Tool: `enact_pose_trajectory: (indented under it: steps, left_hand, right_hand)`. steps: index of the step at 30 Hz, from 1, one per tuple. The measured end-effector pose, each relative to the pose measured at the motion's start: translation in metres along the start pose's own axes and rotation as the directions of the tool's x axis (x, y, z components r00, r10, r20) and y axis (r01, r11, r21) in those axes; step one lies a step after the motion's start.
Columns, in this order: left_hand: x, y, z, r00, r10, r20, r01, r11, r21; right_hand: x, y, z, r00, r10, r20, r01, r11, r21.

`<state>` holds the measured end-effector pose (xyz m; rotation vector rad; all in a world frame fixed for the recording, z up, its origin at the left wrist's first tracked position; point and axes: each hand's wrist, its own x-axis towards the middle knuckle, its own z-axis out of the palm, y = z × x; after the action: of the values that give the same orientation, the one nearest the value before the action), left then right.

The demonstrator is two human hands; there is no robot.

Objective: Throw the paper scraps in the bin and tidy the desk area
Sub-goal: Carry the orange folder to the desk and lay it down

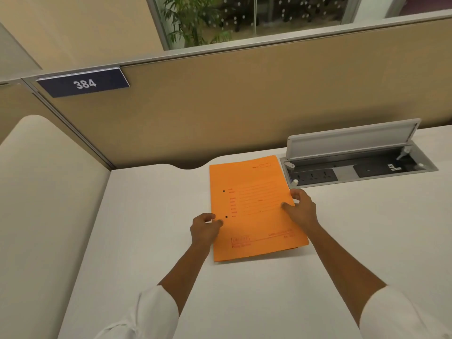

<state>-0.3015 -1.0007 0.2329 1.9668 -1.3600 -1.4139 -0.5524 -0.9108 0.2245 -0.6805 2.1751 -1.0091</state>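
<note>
An orange file folder [254, 206] with red printed lines lies flat on the white desk [151, 216], near the back. My left hand [205, 230] rests at the folder's left edge, fingers curled with the fingertips touching it. My right hand [300, 209] sits on the folder's right edge, fingers pressing on the cover. No paper scraps and no bin are in view.
An open power socket box [354, 157] with its lid raised is sunk into the desk right of the folder. A tan partition [244, 104] with a blue "384" plate [83, 83] closes the back. A second white surface [44, 192] lies to the left.
</note>
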Motion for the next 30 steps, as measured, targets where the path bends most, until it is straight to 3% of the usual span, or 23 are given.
enact_pose_trajectory:
  steps: [2,4,7,10,13,20,30]
  left_hand:
    - [0.000,-0.002,0.006,0.997,0.063,0.053,-0.068,0.993,0.096]
    - [-0.003,-0.005,0.011,0.973,0.214,0.090,-0.229,0.944,0.236]
    - [-0.006,-0.010,0.020,0.873,0.392,0.290,-0.485,0.758,0.437]
    - [-0.005,-0.021,0.030,0.768,0.260,0.585,-0.630,0.471,0.617]
    - [-0.003,-0.035,0.037,0.742,0.128,0.658,-0.659,0.321,0.680]
    - [0.010,-0.032,0.043,0.737,0.121,0.665,-0.672,0.239,0.701]
    - [0.029,-0.020,0.053,0.745,0.117,0.656,-0.663,0.238,0.710]
  right_hand:
    - [-0.002,0.000,0.005,0.999,-0.036,-0.014,0.035,0.998,-0.050]
    - [-0.008,0.002,0.011,0.993,-0.115,-0.031,0.110,0.984,-0.143]
    - [-0.019,0.016,0.019,0.977,-0.212,0.031,0.211,0.926,-0.312]
    - [-0.027,0.033,0.027,0.957,-0.222,0.189,0.289,0.809,-0.513]
    - [-0.028,0.046,0.035,0.926,-0.183,0.330,0.362,0.677,-0.641]
    - [-0.015,0.046,0.037,0.902,-0.113,0.416,0.401,0.575,-0.713]
    - [0.014,0.037,0.041,0.900,-0.099,0.424,0.403,0.555,-0.728]
